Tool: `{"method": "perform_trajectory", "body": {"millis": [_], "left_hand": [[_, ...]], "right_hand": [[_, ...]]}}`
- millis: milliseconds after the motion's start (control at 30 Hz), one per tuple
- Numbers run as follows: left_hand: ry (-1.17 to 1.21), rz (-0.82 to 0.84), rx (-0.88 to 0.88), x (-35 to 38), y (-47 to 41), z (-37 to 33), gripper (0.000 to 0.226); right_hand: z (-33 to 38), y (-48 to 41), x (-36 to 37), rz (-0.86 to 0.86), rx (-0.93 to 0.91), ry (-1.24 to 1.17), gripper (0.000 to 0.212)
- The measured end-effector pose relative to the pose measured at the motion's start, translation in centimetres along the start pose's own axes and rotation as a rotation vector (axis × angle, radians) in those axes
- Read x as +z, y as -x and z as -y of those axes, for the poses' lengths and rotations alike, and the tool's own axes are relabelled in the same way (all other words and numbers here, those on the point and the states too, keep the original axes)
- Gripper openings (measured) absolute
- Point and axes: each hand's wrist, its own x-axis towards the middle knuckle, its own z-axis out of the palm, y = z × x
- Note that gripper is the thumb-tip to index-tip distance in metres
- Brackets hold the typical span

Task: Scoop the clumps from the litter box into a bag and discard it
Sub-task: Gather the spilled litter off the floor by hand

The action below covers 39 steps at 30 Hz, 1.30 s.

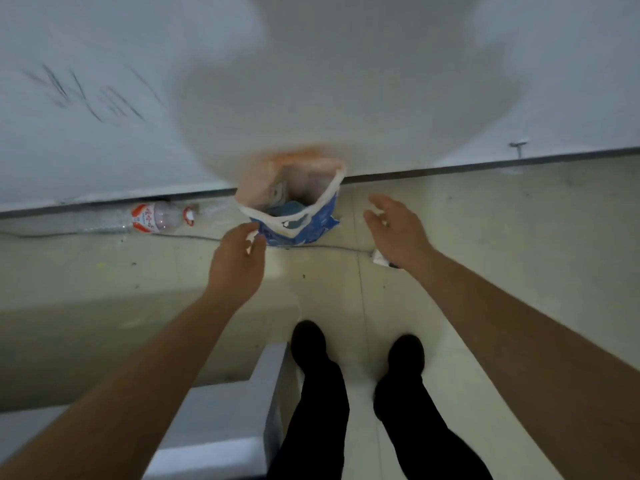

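Below a pale wall [450, 81], on the tiled floor [519, 244] at mid-frame, a blue-and-white bag [304, 232] stands open-mouthed. The person's left hand [239, 261] curls at its near white handle, apparently pinching it. The right hand [398, 233] hovers spread and empty, just right of the bag. The thin, floppy film will likely sag under the litter and is best lifted by both handles. A plastic bottle [159, 218] lies at left.

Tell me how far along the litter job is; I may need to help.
Scooping looks done: no box or scoop in view, and the bag stands open on the floor, contents inside. In hand: left hand at its rim, grip unclear; right hand open beside it. Left: discarding it.
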Motion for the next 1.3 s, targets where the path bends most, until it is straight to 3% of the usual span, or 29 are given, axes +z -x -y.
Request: {"method": "perform_trajectory", "body": {"millis": [100, 233, 400, 600, 700, 767, 1033, 1300], "left_hand": [[-0.232, 0.01, 0.262, -3.4, 5.7, -6.6, 0.039], [-0.429, -0.13, 0.579, -9.1, 11.5, -18.5, 0.048], [-0.486, -0.262, 1.046, -14.2, 22.1, -35.4, 0.055], [-0.345, -0.378, 1.389, -12.1, 40.0, -48.4, 0.054], [-0.305, -0.234, 1.499, -5.4, 50.4, -50.0, 0.055], [-0.381, -0.084, 1.544, 1.0, 57.4, -49.3, 0.057], [-0.835, 0.367, 1.706, 25.2, 85.8, -38.6, 0.06], [-0.697, 0.41, 2.193, 37.9, 107.2, -39.8, 0.061]], "right_hand": [[0.5, 8.0, -5.9, -0.031, -0.035, 0.206, 0.049], [3.0, 18.1, -17.2, -0.292, -0.078, 0.371, 0.051], [4.4, 30.4, -30.6, -0.724, -0.072, 0.364, 0.053], [0.0, 48.4, -40.2, -0.946, 0.034, 0.503, 0.055], [-7.1, 58.7, -41.1, -1.073, 0.133, 0.493, 0.052], [-13.6, 65.7, -39.7, -1.112, 0.294, 0.409, 0.052], [-38.7, 93.4, -26.5, -1.007, 0.94, 0.084, 0.06], [-52.6, 110.4, -25.4, -1.205, 1.294, 0.045, 0.058]]}}
